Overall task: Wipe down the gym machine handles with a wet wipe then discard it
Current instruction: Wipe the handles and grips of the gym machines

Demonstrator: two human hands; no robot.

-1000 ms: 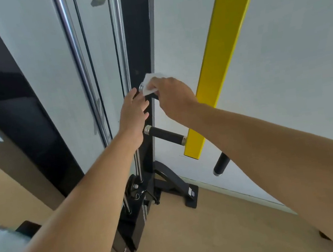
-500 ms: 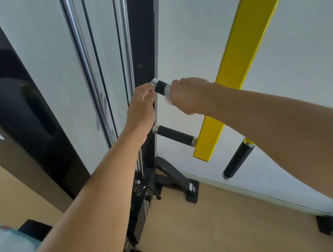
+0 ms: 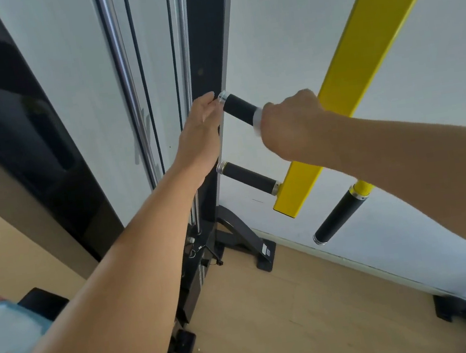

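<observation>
A person's view down both bare forearms toward a gym machine against a pale wall. At centre, the right hand (image 3: pixel 290 125) is wrapped around the upper handle (image 3: pixel 239 109), a short black cylinder with a matte, rubbery-looking grip and a shiny metal end cap. A sliver of white wet wipe (image 3: pixel 257 118) shows at the hand's 9 o'clock edge, pinched between palm and grip. The left hand (image 3: pixel 201 134), at 9 o'clock from that handle, has straight, relaxed fingers with the fingertips touching the metal cap, apparently steadying it. To wipe well, the right hand probably needs firm, even pressure and a twist while sliding along the full length, cap included. At 6 o'clock from this handle sits the lower handle (image 3: pixel 248 178), same black sleeve, fixed to a glossy yellow square beam (image 3: pixel 359 65). A third handle (image 3: pixel 339 215) hangs at 4 o'clock. Chrome guide rods (image 3: pixel 123 72) and a black upright rise at 12 o'clock, above a light wood floor.
</observation>
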